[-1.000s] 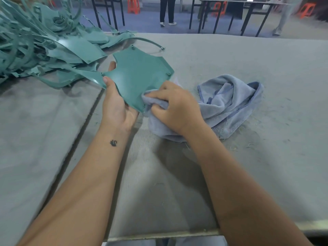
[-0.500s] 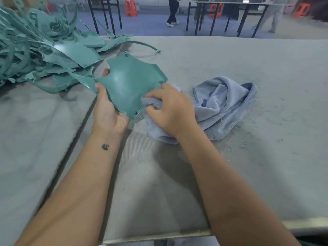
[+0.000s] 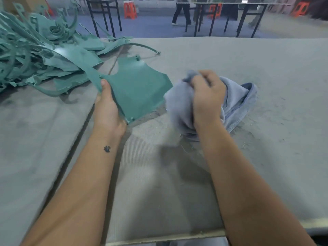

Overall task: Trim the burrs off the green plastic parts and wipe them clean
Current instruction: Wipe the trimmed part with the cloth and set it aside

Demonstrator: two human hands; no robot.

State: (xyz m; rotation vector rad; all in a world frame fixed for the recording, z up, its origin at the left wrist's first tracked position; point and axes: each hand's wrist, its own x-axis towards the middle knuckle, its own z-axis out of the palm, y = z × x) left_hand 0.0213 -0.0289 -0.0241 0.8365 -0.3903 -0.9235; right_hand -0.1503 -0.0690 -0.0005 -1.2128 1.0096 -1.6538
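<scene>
A flat green plastic part [image 3: 136, 86] with small screw tabs is held tilted above the table. My left hand [image 3: 107, 107] grips its left edge, thumb on the upper face. To the right of the part, my right hand [image 3: 206, 96] grips a bunched grey-blue cloth [image 3: 236, 100]. The cloth is lifted at my hand and trails onto the table on the right. Its bunched end hangs just beside the part's right corner, apart from it.
A heap of green plastic parts and trimmed strips [image 3: 40, 55] fills the far left of the grey felt-covered table [image 3: 266, 157]. Fine shavings lie near the cloth. Beyond the table stand black-legged tables, orange stools [image 3: 130, 10] and a walking person [image 3: 181, 11].
My right hand has lifted the cloth off the part and moved it to the right. The left hand still holds the part, now a little flatter.
</scene>
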